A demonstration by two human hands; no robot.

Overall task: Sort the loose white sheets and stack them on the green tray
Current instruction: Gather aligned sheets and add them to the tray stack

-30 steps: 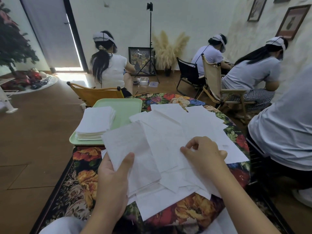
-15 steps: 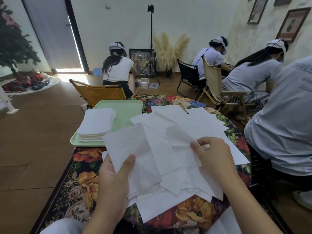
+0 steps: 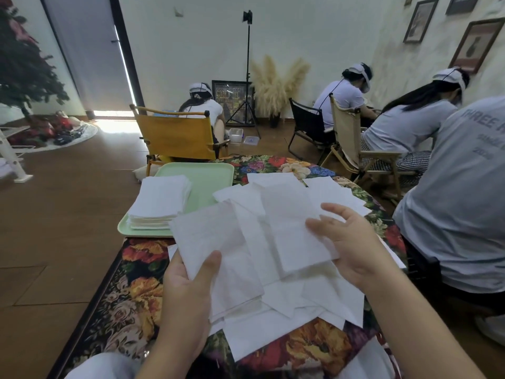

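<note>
My left hand (image 3: pixel 188 289) grips a small bunch of thin white paper sheets (image 3: pixel 216 253) by the near-left corner, thumb curled on top, other fingers hidden under. The bunch is tilted up off the table, fanning away from me twd the tray. My right hand (image 3: pixel 352 250) holds one white sheet (image 3: pixel 289 231) at its right edge: fingers spread & fairly straight over the top, thumb side under the sheet, so can't tell how tight the pinch is. That sheet overlaps the left bunch in the middle.

Rest of the loose white sheets (image 3: pixel 287 321) lie scattered & overlapping on the floral-print tablecloth (image 3: pixel 136 294), under and beyond both hands. Pale green plastic tray (image 3: pixel 207 176) sits at the far-left of the table, w/ a squared-up stack of white sheets (image 3: pixel 161 203) on its left half, well apart from my left hand.
</note>
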